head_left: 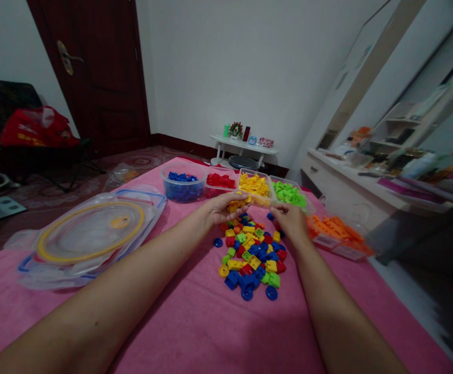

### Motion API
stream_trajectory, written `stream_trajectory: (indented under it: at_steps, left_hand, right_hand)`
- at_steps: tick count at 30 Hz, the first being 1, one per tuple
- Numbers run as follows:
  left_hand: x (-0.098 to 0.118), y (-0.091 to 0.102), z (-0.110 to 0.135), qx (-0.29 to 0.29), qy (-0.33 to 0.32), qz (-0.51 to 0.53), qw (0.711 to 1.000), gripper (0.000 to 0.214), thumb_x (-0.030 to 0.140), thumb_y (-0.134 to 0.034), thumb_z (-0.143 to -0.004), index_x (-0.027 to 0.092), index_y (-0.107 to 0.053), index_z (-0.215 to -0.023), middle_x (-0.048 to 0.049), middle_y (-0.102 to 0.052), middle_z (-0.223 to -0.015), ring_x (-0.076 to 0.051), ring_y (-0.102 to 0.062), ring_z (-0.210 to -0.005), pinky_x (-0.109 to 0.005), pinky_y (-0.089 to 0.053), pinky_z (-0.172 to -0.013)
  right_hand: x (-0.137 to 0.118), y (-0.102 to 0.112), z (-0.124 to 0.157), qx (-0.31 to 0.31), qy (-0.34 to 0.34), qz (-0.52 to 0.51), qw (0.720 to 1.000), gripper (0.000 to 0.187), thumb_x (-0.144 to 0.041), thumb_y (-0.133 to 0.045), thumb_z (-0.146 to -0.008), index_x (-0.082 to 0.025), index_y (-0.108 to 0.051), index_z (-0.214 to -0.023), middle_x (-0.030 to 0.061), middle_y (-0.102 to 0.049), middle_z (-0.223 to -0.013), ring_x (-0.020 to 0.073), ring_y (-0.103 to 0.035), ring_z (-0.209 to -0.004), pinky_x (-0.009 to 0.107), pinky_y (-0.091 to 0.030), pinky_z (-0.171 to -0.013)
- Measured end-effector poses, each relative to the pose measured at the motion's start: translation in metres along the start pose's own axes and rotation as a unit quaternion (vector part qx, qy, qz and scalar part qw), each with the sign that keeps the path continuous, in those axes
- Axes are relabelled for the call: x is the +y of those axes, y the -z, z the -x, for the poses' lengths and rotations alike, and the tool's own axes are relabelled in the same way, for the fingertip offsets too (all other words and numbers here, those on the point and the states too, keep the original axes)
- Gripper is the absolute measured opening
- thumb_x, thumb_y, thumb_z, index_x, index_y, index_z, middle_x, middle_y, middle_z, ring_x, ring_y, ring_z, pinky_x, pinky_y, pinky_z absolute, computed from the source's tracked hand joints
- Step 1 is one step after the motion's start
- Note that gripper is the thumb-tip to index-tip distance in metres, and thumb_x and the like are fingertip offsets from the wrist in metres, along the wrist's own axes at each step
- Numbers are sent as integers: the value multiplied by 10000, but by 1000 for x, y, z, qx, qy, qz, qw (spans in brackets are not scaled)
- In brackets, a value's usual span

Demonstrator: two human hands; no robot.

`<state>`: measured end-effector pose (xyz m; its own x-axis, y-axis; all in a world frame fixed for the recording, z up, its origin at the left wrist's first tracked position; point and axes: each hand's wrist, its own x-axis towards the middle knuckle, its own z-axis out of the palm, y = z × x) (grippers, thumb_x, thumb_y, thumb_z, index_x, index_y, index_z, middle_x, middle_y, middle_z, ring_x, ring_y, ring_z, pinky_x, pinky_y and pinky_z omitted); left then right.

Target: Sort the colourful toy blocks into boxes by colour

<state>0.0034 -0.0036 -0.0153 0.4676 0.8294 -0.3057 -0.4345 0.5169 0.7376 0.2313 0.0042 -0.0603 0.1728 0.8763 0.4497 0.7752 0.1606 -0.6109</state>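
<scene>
A heap of mixed plastic building pieces in blue, yellow, red and green lies on the pink cloth. My left hand is cupped at the heap's far edge and holds several yellow pieces, right beside the yellow tub. My right hand rests at the heap's far right corner with its fingers curled together; what they pinch is hidden.
Tubs stand in a row at the back: blue, red, yellow, green, and an orange one to the right. Stacked clear lids lie at left. A white dresser is beside the bed.
</scene>
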Motion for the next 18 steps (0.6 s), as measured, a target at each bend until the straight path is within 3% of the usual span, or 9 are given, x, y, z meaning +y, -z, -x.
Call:
stream_trajectory:
  at_steps: [4,9,14,18]
  left_hand:
    - [-5,6,-9,-12,-8,-3,1000,68,108,-596,-788,98,-623,-850,-63,-669,-726,-72,-623,-575,-113,-500,-501]
    - [-12,4,-13,-9,7,-27,1000,42,111,-573,-800,103,-600,-830,-42,-646,-654,-62,-587,-494,-104,-464,-426]
    - [-6,-13,-28,12,-16,-33,999,55,67,-595,-766,110,-578,-795,-29,-626,-645,-62,-583,-508,-118,-488,-472]
    - [16,-36,-66,72,-71,-99,990,98,25,-566,-758,119,-544,-776,-11,-582,-625,-57,-573,-531,-125,-486,-516]
  right_hand:
    - [28,-11,4,20,-37,-40,998,305,-387,-577,-675,-133,-718,-768,67,-686,-650,180,-596,-577,258,-424,-522]
    - [33,-13,10,78,-64,-118,988,347,-403,-572,-674,-106,-709,-791,68,-680,-660,181,-601,-605,260,-441,-546]
    - [36,-14,11,96,-78,-146,982,338,-410,-579,-674,-119,-703,-792,69,-685,-692,193,-620,-657,272,-462,-589]
    - [36,-15,11,89,-79,-150,981,326,-403,-571,-677,-124,-699,-787,61,-673,-676,187,-611,-642,270,-462,-587]
